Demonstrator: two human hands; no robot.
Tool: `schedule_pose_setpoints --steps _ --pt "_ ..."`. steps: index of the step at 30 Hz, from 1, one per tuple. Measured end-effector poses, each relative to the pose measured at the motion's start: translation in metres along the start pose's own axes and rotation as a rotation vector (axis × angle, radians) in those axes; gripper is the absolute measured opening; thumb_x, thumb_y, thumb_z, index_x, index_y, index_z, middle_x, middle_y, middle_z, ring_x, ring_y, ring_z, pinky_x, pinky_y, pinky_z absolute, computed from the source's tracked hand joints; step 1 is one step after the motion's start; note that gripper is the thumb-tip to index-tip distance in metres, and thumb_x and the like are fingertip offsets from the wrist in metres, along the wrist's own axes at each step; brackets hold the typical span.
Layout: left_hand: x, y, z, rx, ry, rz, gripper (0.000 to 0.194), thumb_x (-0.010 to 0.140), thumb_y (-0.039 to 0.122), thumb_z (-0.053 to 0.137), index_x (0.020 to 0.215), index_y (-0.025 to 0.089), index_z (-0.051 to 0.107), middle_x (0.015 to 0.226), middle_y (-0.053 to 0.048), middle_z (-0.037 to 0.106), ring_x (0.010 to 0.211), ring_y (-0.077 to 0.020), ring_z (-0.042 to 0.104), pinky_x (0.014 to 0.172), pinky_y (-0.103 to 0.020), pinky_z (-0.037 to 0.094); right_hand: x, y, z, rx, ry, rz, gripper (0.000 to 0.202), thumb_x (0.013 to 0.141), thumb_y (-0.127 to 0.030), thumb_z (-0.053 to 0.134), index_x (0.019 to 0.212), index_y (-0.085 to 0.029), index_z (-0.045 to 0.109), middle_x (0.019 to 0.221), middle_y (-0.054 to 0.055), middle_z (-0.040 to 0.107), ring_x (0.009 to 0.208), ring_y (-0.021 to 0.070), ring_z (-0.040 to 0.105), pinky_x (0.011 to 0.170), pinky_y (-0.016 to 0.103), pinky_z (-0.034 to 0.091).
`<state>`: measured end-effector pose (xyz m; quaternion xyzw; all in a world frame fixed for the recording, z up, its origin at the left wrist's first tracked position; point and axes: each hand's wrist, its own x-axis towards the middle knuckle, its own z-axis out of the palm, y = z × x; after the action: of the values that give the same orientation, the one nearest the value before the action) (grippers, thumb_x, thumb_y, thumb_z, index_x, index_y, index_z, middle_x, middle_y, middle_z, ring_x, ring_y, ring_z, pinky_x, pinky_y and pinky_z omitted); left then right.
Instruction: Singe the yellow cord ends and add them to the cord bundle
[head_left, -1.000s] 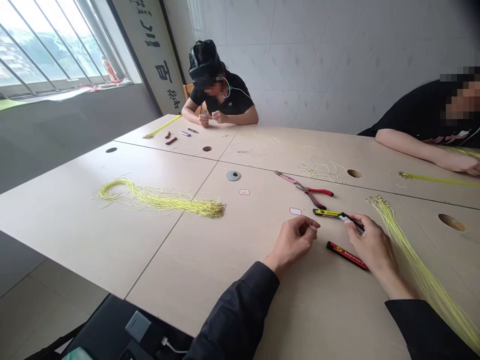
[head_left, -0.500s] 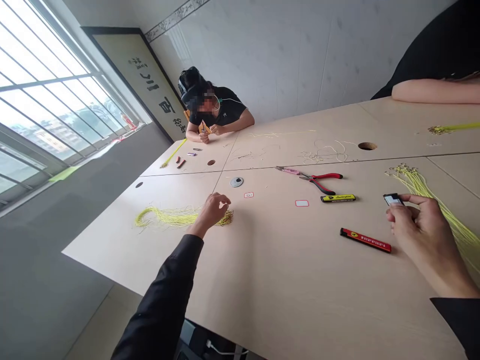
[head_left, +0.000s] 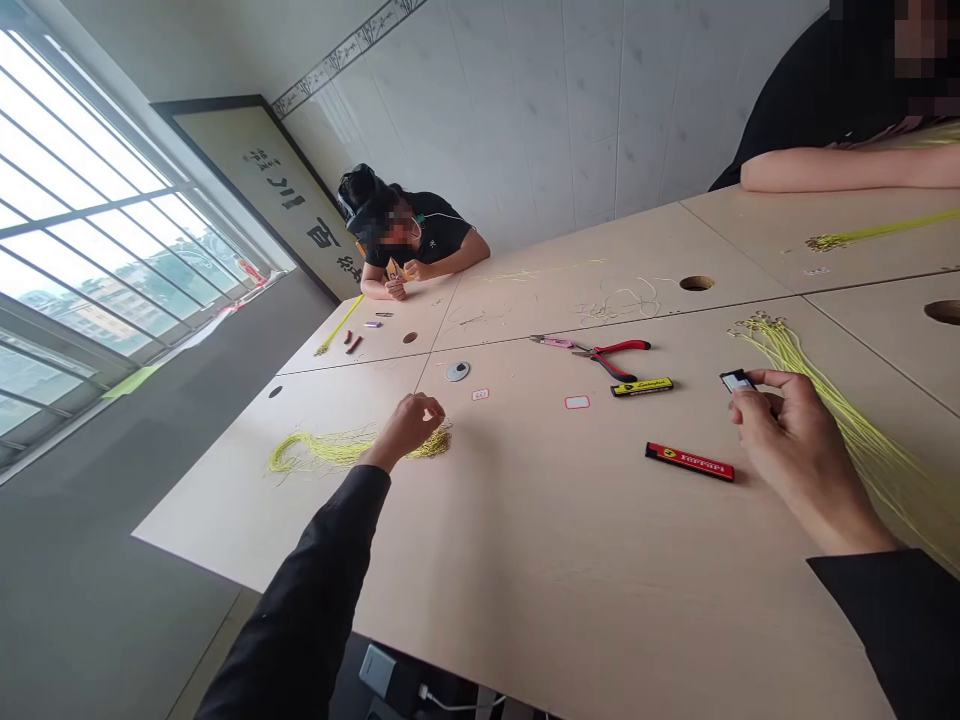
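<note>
My left hand [head_left: 409, 428] is over the metal-tipped end of a bundle of yellow cords [head_left: 322, 450], thumb and fingertips pinched together. Whatever it may pinch is too small to make out. My right hand [head_left: 795, 450] grips a small flat black piece with a pale face [head_left: 737, 381] between thumb and fingers. Just left of that hand lies a red slim bar marked Ferrari [head_left: 690, 462], and farther back a yellow slim bar [head_left: 642, 387]. Behind the right hand, a second bundle of yellow cords [head_left: 825, 390] runs across the table, its metal ends pointing away.
Red-handled pliers [head_left: 619, 358] and a pink-handled tool [head_left: 553, 342] lie mid-table. Nearby are a red-framed label [head_left: 577, 402], a grey round cap [head_left: 457, 371] and an open cable hole [head_left: 697, 283]. One co-worker [head_left: 420, 235] sits opposite; another's forearm [head_left: 840, 168] rests at far right.
The view has swung slightly to the right, so the table things appear farther left. Both hands keep nearly the same grip and place over the table.
</note>
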<state>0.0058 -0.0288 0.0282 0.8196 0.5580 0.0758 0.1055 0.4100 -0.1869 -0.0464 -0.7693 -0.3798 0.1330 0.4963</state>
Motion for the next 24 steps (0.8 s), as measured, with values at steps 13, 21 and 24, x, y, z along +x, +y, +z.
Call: schedule_pose_setpoints --steps 13,21,24 --pt "-0.017 0.148 0.067 -0.611 0.266 0.242 0.011 0.091 0.022 0.055 0.088 0.020 0.065 0.090 -0.006 0.072 0.087 -0.0195 0.062 0.086 -0.036 0.046 -0.030 -0.040 0.005 0.157 -0.342 -0.096 0.040 0.080 -0.056 0.063 0.102 -0.023 0.070 0.079 0.003 0.067 0.072 0.0218 0.062 0.069 0.032 0.049" --pt "-0.020 0.214 0.127 -1.090 0.002 0.226 0.024 0.093 0.037 0.056 0.090 0.016 0.066 0.086 -0.005 0.069 0.079 -0.0150 0.059 0.074 -0.028 0.045 -0.028 -0.024 0.013 0.150 -0.402 -0.195 0.034 0.082 -0.055 0.065 0.092 -0.022 0.071 0.078 0.002 0.070 0.070 0.0201 0.064 0.065 0.028 0.051" --pt "-0.018 0.209 0.134 -1.180 -0.069 0.190 0.029 0.092 0.043 0.058 0.092 0.015 0.066 0.084 -0.004 0.066 0.074 -0.0134 0.056 0.069 -0.026 0.043 -0.025 -0.026 0.010 0.163 -0.434 -0.189 0.033 0.085 -0.053 0.063 0.085 -0.020 0.069 0.074 0.002 0.067 0.067 0.0179 0.060 0.063 0.026 0.050"
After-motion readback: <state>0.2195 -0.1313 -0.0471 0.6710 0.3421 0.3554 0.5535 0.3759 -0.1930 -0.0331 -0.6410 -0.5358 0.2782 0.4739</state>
